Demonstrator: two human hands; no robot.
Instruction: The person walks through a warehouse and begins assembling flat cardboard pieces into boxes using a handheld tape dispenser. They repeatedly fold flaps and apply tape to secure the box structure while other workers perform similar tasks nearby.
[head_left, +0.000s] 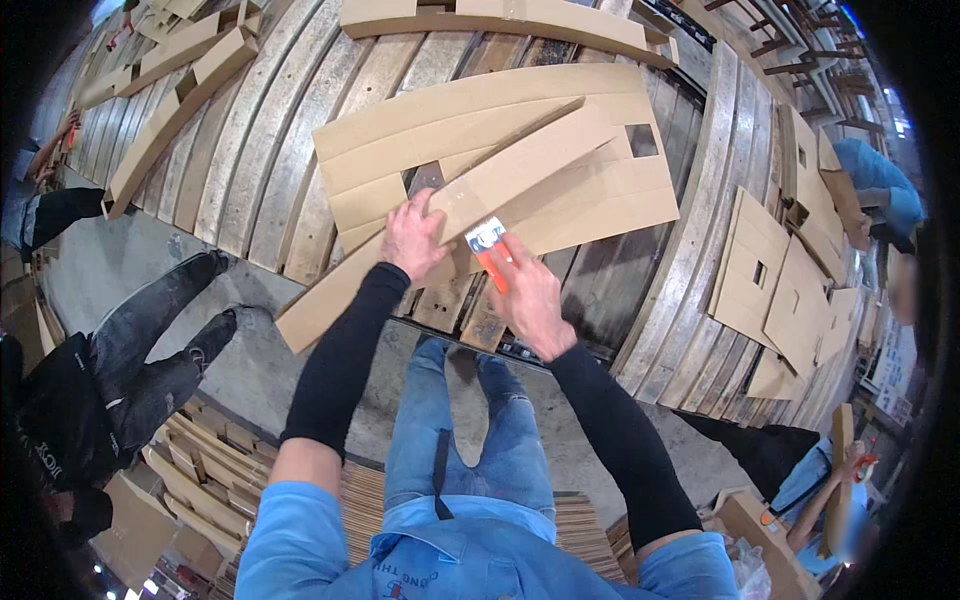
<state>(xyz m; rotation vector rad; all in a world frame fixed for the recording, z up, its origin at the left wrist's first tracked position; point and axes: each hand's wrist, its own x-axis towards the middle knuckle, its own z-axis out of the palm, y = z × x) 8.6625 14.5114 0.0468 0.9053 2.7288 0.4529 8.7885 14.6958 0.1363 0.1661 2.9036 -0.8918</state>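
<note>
A long, narrow folded cardboard box (530, 155) lies slantwise across a flat die-cut cardboard sheet (360, 140), its near left end jutting over the table edge. My left hand (412, 238) grips the box near its middle, fingers curled over it. Just to the right, my right hand (532, 300) is closed around an orange hand tool (490, 255) with a shiny white-and-blue head. The tool's head is beside the lower edge of the box; whether they touch is unclear. A faintly shiny patch, perhaps tape, shows on the box between my hands.
The slatted wooden table (340, 85) carries another long cardboard box (510, 14) at the far side. More folded boxes (180, 110) lie to the left. Flat cardboard sheets (745, 270) lie on the right. Co-workers stand on both sides; stacked cardboard (200, 470) is behind at left.
</note>
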